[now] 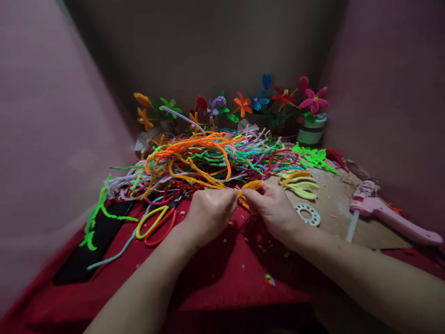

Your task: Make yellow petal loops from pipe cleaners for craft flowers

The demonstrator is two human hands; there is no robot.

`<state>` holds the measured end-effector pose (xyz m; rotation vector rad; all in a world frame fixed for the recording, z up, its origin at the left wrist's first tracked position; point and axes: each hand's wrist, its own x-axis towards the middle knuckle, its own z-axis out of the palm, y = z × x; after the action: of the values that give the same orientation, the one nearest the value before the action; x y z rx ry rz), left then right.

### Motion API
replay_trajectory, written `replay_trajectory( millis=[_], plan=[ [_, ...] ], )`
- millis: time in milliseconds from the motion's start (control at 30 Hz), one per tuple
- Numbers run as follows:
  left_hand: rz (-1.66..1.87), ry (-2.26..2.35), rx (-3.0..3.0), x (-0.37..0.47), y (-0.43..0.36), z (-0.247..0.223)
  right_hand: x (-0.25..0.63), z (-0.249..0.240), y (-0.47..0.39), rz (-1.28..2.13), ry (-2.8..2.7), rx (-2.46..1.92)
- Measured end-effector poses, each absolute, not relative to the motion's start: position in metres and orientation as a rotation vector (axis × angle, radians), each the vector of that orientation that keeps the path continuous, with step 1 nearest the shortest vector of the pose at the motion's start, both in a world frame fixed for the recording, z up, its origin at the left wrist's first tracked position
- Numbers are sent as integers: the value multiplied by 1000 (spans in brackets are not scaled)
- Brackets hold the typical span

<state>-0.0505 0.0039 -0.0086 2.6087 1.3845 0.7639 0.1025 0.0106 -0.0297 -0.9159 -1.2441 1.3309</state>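
My left hand (212, 209) is closed in a pinch, its fingertips meeting those of my right hand (273, 204) over the table. Between the fingers of my right hand is an orange pipe cleaner (251, 185), bent into a petal-like loop. The left fingers close at its inner end, where thin pale strands show; exactly what they grip is partly hidden. Just behind both hands lies a large tangled heap of colourful pipe cleaners (205, 150). Yellow petal shapes (301, 188) lie right of my right hand, with an orange one on top.
Scissors (153, 227) with yellow and red handles lie left of my left hand, near a black flat object (93, 246). A pink glue gun (385, 208) and a white ring (307, 215) rest on a board (371, 234) at right. Pipe-cleaner flowers (242, 104) stand behind.
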Motion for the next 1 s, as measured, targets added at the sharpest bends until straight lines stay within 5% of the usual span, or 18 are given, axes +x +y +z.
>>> replay_trajectory(
  millis=[133, 367, 500, 667, 867, 1000],
  plan=[
    [726, 1463, 3030, -40, -1, -19, 100, -35, 16, 1631, -937, -873],
    [712, 1012, 1412, -53, 12, -9, 106, -27, 15, 1602, -1106, -825],
    [579, 780, 1108, -64, 15, -8, 107, -22, 12, 1559, -1138, -868],
    [556, 1005, 1468, -59, 9, -3, 105, -28, 14, 1598, -1040, -902],
    [606, 1565, 2689, -50, 6, -20, 100, -36, 17, 1660, -824, -932],
    [795, 1705, 2661, -42, 10, -13, 97, -39, 9, 1641, -982, -847]
  ],
)
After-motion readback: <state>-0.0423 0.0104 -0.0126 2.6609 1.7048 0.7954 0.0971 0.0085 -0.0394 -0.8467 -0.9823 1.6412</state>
